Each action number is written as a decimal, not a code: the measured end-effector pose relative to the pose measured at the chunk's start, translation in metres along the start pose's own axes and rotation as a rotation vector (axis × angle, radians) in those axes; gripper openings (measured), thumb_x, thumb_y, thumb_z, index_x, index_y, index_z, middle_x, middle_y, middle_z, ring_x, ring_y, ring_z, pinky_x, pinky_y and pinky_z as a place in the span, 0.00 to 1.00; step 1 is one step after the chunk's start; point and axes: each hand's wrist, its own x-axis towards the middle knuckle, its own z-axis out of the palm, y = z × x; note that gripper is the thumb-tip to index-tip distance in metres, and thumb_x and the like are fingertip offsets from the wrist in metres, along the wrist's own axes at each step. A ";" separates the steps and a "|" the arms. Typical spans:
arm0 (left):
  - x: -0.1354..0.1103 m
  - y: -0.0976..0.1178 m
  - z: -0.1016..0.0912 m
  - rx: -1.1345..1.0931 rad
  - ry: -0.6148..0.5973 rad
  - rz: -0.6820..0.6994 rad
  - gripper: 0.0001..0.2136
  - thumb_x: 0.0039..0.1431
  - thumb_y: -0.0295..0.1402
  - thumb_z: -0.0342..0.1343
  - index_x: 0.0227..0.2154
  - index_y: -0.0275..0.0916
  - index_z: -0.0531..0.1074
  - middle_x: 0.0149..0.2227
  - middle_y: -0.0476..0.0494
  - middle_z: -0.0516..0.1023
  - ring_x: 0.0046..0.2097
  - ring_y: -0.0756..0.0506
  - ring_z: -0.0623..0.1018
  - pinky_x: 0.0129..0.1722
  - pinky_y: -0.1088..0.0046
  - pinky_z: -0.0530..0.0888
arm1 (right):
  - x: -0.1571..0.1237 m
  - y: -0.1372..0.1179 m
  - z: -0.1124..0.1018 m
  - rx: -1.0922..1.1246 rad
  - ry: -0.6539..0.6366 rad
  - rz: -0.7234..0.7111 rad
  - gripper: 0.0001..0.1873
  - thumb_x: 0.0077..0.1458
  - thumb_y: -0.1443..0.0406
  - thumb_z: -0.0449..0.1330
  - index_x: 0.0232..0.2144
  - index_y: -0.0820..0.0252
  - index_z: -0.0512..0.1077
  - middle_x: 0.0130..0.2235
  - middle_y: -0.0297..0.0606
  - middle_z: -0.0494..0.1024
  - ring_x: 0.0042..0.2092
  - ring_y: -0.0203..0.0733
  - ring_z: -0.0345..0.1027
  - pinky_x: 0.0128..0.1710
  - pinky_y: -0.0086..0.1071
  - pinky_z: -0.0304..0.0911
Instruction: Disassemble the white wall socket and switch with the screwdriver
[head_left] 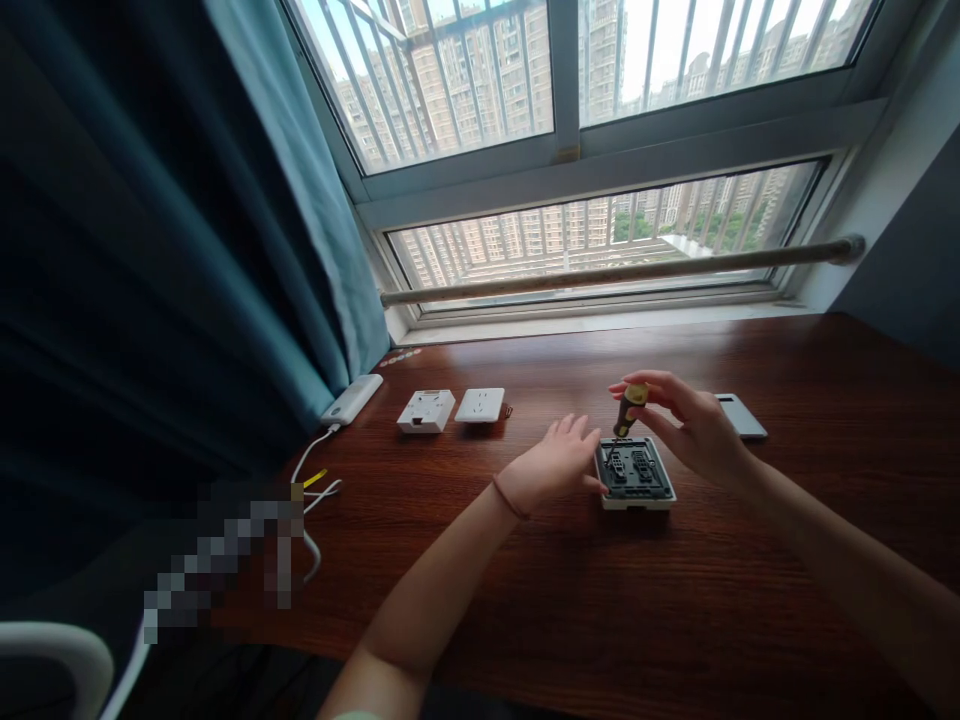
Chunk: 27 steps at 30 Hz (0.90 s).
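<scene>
A square wall-switch unit (636, 473) with its grey inside showing lies on the dark wooden desk (600, 610). My left hand (555, 462) rests against its left edge, fingers curled on the rim. My right hand (690, 420) is closed round the yellow-and-black handle of a small screwdriver (628, 408). The tool stands nearly upright with its tip down in the unit's upper left part.
Two white socket plates (426, 410) (481, 404) lie further left. A white power strip (352, 399) with its cable sits by the teal curtain (300, 200). A grey flat plate (741, 415) lies behind my right hand. The window runs along the desk's far edge.
</scene>
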 end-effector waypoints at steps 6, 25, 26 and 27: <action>0.006 0.009 -0.022 -0.695 0.282 0.305 0.22 0.59 0.31 0.49 0.57 0.41 0.55 0.57 0.39 0.63 0.57 0.42 0.65 0.56 0.62 0.65 | 0.001 0.000 0.003 -0.146 0.048 -0.138 0.17 0.55 0.67 0.56 0.47 0.52 0.66 0.51 0.41 0.69 0.52 0.47 0.63 0.51 0.45 0.61; 0.015 0.009 -0.008 -0.741 0.507 0.167 0.10 0.52 0.35 0.58 0.36 0.38 0.68 0.34 0.47 0.68 0.35 0.50 0.68 0.35 0.74 0.68 | -0.030 0.034 0.001 -0.116 -0.256 -0.020 0.45 0.48 0.58 0.62 0.62 0.56 0.43 0.61 0.48 0.54 0.61 0.53 0.48 0.58 0.50 0.49; 0.016 0.009 -0.007 -0.766 0.507 0.151 0.10 0.51 0.35 0.58 0.36 0.38 0.67 0.35 0.47 0.69 0.35 0.50 0.69 0.36 0.74 0.68 | -0.038 0.045 0.002 -0.129 -0.309 -0.004 0.48 0.45 0.56 0.64 0.62 0.57 0.43 0.61 0.50 0.52 0.61 0.55 0.46 0.58 0.51 0.47; 0.017 0.008 -0.006 -0.788 0.505 0.137 0.11 0.51 0.35 0.58 0.35 0.39 0.66 0.35 0.47 0.71 0.34 0.50 0.69 0.36 0.73 0.68 | -0.046 0.054 0.004 -0.138 -0.356 0.025 0.52 0.42 0.56 0.65 0.62 0.59 0.42 0.62 0.51 0.50 0.62 0.56 0.43 0.59 0.51 0.46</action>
